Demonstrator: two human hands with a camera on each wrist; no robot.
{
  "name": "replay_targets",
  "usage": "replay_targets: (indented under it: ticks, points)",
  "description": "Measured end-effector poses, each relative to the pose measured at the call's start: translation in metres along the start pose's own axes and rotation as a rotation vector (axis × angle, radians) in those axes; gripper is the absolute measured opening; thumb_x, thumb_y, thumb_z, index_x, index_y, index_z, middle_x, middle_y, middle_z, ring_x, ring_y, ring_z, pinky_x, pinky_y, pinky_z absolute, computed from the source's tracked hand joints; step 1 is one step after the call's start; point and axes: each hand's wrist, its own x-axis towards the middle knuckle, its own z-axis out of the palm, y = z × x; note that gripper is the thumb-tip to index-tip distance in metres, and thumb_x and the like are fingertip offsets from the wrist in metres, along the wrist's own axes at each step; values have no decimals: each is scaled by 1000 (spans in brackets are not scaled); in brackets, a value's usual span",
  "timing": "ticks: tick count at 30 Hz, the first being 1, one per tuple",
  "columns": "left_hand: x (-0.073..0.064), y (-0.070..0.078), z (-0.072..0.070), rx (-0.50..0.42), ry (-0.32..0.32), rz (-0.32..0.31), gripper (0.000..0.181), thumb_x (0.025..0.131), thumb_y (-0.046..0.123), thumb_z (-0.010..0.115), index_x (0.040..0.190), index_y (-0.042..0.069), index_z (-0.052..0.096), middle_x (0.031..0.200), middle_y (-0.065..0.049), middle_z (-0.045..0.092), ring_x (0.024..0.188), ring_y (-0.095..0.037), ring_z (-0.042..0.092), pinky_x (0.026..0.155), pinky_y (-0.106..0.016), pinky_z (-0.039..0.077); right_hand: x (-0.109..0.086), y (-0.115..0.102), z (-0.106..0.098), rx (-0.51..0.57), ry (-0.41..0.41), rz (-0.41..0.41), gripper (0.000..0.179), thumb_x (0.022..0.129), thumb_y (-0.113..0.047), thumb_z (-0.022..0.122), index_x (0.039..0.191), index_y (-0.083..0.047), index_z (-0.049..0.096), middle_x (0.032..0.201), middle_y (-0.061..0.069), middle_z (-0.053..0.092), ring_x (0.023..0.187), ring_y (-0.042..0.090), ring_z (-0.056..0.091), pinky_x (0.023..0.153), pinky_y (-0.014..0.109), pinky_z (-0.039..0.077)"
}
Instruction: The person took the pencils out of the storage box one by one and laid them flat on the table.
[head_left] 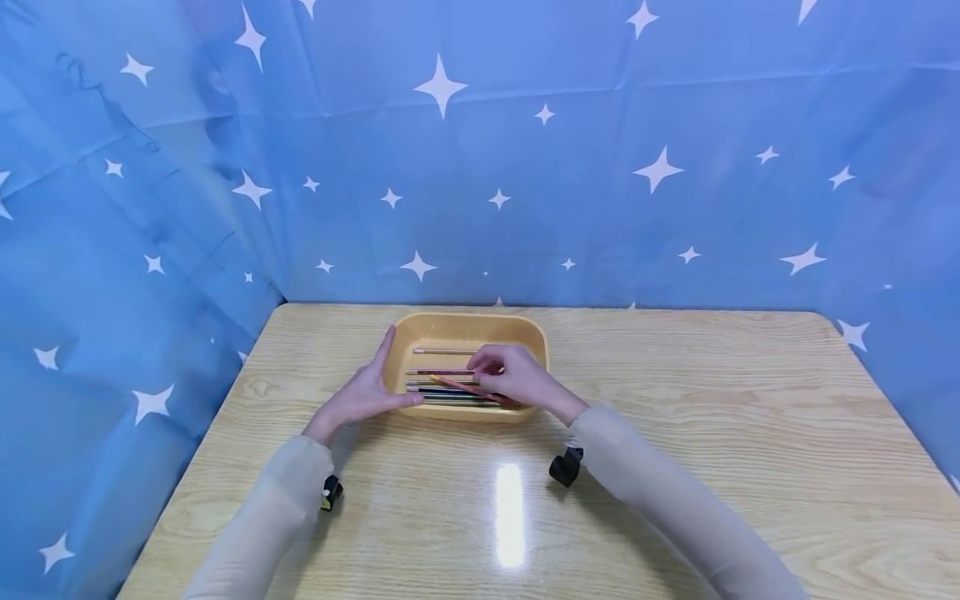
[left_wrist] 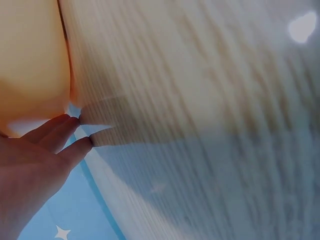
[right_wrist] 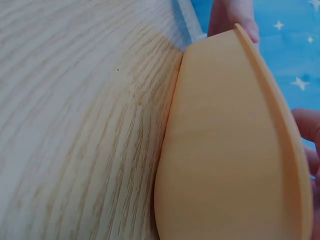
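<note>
Pale wood-grain table [head_left: 712, 400], rounded far corners, one bright glare patch on the near half. Blue cloth with white four-pointed stars [head_left: 480, 167] hangs behind the far edge and down the left and right sides.

One yellow-tan tray [head_left: 468, 321] on the table, at the far edge, left of centre. Long axis left-right. Pencils lie inside it, mostly parallel to that axis. One orange-red pencil [head_left: 453, 383] lies askew on top: yellowish end to the far left, body running to the near right. Sharpened ends: too small to tell.

Count: one light pencil [head_left: 442, 351] alone on the far side, one dark red pencil [head_left: 442, 372] mid-tray, then a dark bundle [head_left: 450, 396] on the near side, too tight to count.

Two hands, two pale sleeves, a black device at each wrist. Left hand [head_left: 365, 393]: thumb and fingers spread wide, fairly straight, against the tray's left end, thumb over the near rim. Right hand [head_left: 513, 373]: over the pencils, fingers bent, tips by the dark red one; can't tell if it's pinched.
</note>
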Motion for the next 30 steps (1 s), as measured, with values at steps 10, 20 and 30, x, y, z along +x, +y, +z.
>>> replay_targets:
  ticks: [10, 20, 30]
  points:
    - [2, -2, 2, -7, 16, 0, 129, 72, 41, 84, 154, 19, -13, 153, -31, 16, 131, -48, 34, 108, -54, 28, 13, 3, 5, -12, -96, 129, 15, 88, -11, 70, 99, -2, 69, 88, 1, 70, 82, 12, 64, 81, 32, 49]
    - [5, -4, 3, -33, 13, 3, 129, 72, 40, 85, 155, 19, -12, 153, -29, 17, 132, -45, 34, 109, -52, 27, 20, 6, 11, -18, -124, 226, 13, 86, -13, 73, 93, -4, 69, 83, 1, 69, 78, 12, 62, 77, 30, 50]
    - [3, -7, 0, -32, 27, -11, 129, 72, 39, 85, 155, 16, -10, 152, -31, 17, 129, -46, 39, 107, -53, 29, 24, 7, 16, -126, -117, 238, 9, 81, -8, 74, 88, -5, 70, 74, -2, 67, 71, 10, 61, 75, 30, 49]
